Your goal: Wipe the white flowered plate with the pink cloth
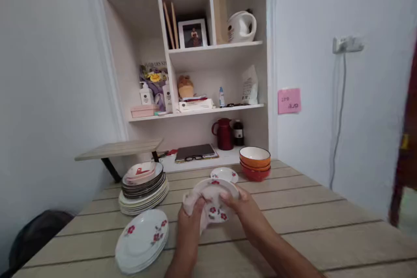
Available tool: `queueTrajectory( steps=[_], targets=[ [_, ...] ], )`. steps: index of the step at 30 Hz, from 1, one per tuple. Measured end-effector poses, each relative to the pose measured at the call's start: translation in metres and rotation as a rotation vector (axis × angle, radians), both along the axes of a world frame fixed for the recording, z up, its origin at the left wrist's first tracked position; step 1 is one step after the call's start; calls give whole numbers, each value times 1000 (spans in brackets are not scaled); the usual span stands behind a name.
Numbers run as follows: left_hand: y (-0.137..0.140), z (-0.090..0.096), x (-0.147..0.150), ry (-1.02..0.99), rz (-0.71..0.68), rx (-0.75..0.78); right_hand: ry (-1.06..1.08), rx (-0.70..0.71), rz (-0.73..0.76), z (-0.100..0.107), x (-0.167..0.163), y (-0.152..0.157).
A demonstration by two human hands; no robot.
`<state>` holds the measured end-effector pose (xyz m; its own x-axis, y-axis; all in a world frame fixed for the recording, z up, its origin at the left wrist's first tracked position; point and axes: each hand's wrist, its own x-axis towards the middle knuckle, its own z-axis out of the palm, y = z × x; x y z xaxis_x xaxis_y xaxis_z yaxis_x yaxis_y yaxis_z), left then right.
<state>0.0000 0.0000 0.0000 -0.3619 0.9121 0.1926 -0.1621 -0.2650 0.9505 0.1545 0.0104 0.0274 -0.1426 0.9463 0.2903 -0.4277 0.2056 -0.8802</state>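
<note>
A white plate with red flowers [218,202] is held up, tilted, above the middle of the table. My right hand [246,210] grips its right edge, thumb on the face. My left hand [190,219] is closed on a pale cloth [204,221] pressed against the plate's left side. Left of my left hand lies a stack of similar flowered plates [141,241]. Just behind the held plate, a single flowered plate [224,174] rests flat on the table.
A taller stack of plates topped by small dishes [143,189] stands at the back left, by a small raised wooden stand [119,148]. Stacked orange and red bowls [256,164] sit at the back right. Behind the slatted table [306,226], shelves hold a red jug [224,134].
</note>
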Motion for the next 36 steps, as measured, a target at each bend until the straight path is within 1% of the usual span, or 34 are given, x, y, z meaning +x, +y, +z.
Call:
queueTrajectory(
  steps=[4, 6, 8, 9, 10, 12, 13, 14, 15, 17, 18, 20, 22, 24, 27, 31, 33, 36],
  targets=[
    [3, -4, 5, -109, -99, 19, 221, -105, 76, -14, -15, 3],
    [5, -7, 4, -134, -139, 14, 254, -141, 100, -18, -17, 6],
    [6, -9, 2, -101, -115, -7, 166, -146, 121, -18, -14, 10],
    [6, -9, 1, -67, -82, -14, 81, -140, 93, -17, -10, 12],
    [6, -9, 0, -27, -48, -15, -17, -110, 21, -14, -6, 13],
    [7, -7, -1, 63, 2, 9, -190, 96, -210, -7, 4, 14],
    [7, -6, -1, 103, 7, 31, -270, 213, -299, -4, 9, 14],
    [7, -6, -2, 135, 15, 62, -361, 324, -356, 0, 12, 12],
    [8, -6, -2, 173, 21, 95, -466, 430, -386, 2, 14, 11],
    [8, -7, -3, 237, 59, 174, -675, 605, -391, 6, 16, 6],
    [9, -8, -4, 267, 82, 216, -750, 657, -394, 8, 15, 3],
    [8, -9, -4, 307, 112, 275, -824, 697, -403, 10, 13, -1],
    [6, -8, -3, 312, 101, 276, -804, 681, -400, 12, 11, -3],
    [3, -5, -1, 290, 76, 234, -721, 625, -370, 12, 10, -4],
    [-2, 3, 1, 257, 86, 167, -523, 454, -265, 8, 6, -2],
    [-5, 10, 1, 172, 144, 81, -188, 194, -108, 0, -5, -2],
    [-4, 9, 0, 135, 139, 50, -40, 91, -60, -2, -10, -3],
    [0, 4, 0, 81, 118, 14, 167, -30, -30, -1, -16, -6]
  ],
)
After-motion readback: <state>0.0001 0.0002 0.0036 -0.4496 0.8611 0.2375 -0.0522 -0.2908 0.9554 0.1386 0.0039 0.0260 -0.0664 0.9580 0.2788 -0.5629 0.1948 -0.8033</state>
